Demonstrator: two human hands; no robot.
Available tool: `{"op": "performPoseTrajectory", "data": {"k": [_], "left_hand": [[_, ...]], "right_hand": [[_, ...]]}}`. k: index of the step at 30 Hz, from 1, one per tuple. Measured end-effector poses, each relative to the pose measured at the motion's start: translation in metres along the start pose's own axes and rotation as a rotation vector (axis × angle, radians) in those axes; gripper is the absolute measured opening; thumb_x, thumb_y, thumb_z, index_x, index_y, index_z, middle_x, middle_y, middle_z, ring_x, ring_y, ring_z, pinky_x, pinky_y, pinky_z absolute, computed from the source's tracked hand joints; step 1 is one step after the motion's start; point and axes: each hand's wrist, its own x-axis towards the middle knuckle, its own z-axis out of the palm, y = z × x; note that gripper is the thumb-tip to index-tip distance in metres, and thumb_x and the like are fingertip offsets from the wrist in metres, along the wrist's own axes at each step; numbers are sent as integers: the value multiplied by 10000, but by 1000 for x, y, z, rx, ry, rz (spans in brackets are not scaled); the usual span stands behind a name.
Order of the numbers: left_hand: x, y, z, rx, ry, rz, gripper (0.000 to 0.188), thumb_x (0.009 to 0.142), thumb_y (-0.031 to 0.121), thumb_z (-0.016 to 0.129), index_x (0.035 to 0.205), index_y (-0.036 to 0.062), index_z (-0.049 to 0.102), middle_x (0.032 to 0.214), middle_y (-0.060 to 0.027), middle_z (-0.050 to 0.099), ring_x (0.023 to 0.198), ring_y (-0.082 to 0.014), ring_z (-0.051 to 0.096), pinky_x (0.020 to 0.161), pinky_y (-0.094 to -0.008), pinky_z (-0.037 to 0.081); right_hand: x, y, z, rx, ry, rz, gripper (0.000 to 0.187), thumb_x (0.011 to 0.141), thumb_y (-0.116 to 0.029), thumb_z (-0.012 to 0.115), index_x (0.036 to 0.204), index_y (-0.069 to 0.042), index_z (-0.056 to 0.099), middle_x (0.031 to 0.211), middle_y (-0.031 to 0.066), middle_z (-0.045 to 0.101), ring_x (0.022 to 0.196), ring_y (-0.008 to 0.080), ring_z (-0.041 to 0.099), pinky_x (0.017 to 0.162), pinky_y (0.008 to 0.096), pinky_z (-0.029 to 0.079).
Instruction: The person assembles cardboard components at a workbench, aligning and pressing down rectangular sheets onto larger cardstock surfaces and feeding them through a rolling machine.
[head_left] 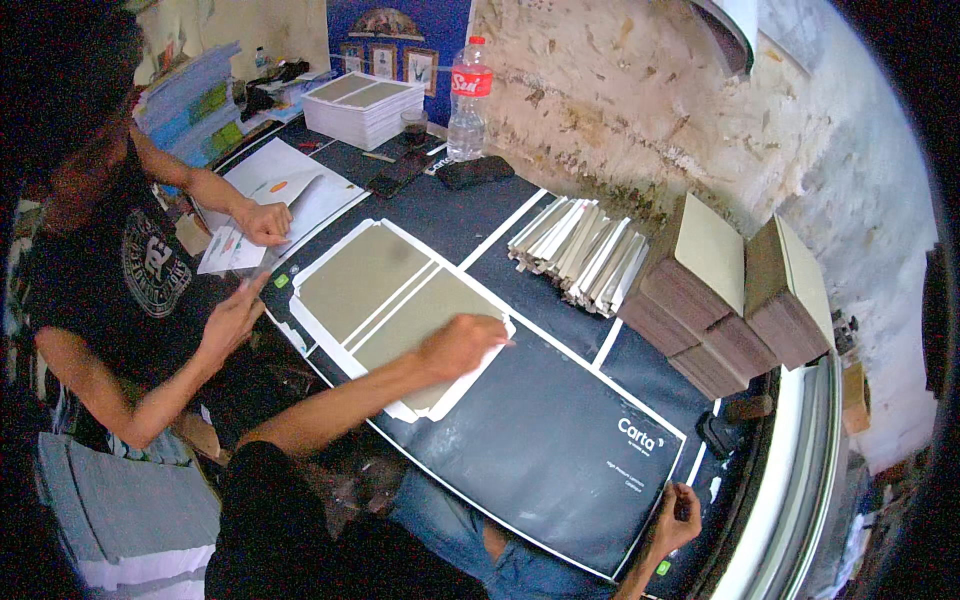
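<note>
My left hand (pixel 462 345) is closed, its fingertips at the right edge of a white cover sheet (pixel 412 412). Two grey-brown boards (pixel 365 282) lie side by side on that sheet, with a narrow strip between them. The sheet's corners are cut, and its white margin shows around the boards. My left forearm crosses the lower part of the near board. Far to the right, my right hand (pixel 677 517) is at the near right corner of the black work surface (pixel 560 440). Its fingers are curled; whatever they hold, if anything, is too small to make out.
Board stacks (pixel 700 300) stand at the right beside a bundle of paper strips (pixel 580 250). Behind are a plastic bottle (pixel 467 120), a glass (pixel 414 125), a black pouch (pixel 475 172) and a sheet stack (pixel 362 110). At left, a co-worker's hands (pixel 262 222) handle printed sheets (pixel 290 180).
</note>
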Motion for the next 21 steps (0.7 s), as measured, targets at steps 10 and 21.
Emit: {"op": "performPoseTrajectory", "data": {"k": [10,21], "left_hand": [[124,-132,-8,197,539,-345,137,768,95,700,771,-3,603,760,-235,665,743,-429,680,699,-537,515],[170,-269,-42,191,519,-846,1355,609,530,932,1559,-43,155,1555,-304,324,1442,-487,304,1145,-631,289]], "right_hand": [[4,7,1,-260,17,-292,413,888,-75,765,691,-39,404,610,-25,342,585,108,300,545,311,255],[6,-20,-5,-81,-276,-1,466,903,-42,741,1343,-32,588,1155,103,684,1021,191,621,906,299,501]]}}
